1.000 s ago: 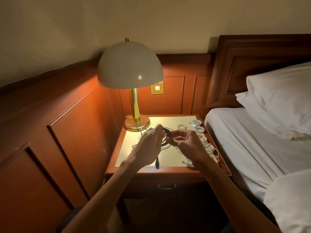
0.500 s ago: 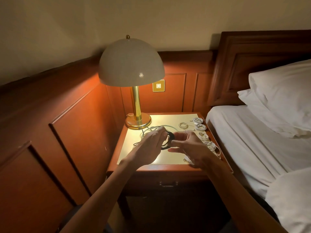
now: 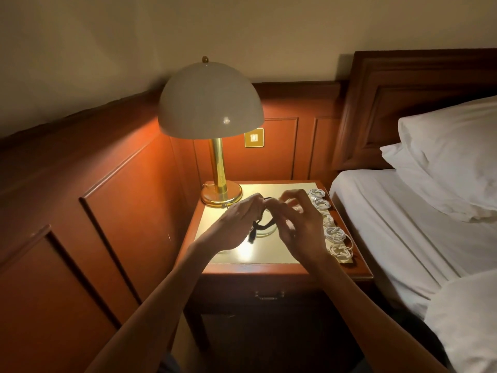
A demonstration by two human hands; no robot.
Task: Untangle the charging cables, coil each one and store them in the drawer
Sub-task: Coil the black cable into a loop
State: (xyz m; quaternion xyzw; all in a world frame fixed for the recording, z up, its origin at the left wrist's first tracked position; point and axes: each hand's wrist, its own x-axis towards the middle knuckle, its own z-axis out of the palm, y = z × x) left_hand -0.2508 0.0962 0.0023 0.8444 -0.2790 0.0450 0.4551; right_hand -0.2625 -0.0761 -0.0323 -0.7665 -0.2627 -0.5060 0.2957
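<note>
A black charging cable [image 3: 260, 225] is looped between my two hands above the nightstand top [image 3: 242, 254]. My left hand [image 3: 236, 224] grips the coil from the left, and one plug end dangles below it. My right hand [image 3: 298, 224] pinches the loop from the right with thumb and forefinger, the other fingers spread. Several coiled white cables [image 3: 334, 234] lie in a row along the right edge of the top. A loose pale cable [image 3: 266, 232] lies on the top beneath the black one. The drawer [image 3: 269, 292] under the top is closed, with a small metal handle.
A brass lamp [image 3: 220, 189] with a white dome shade stands at the back left of the nightstand. A bed [image 3: 403, 224] with white sheets and pillows is close on the right. Wood panelling runs along the left and back walls.
Both hands shifted slightly while working the black cable's loop; a plug end now hangs below my left hand. My right fingers have spread apart.
</note>
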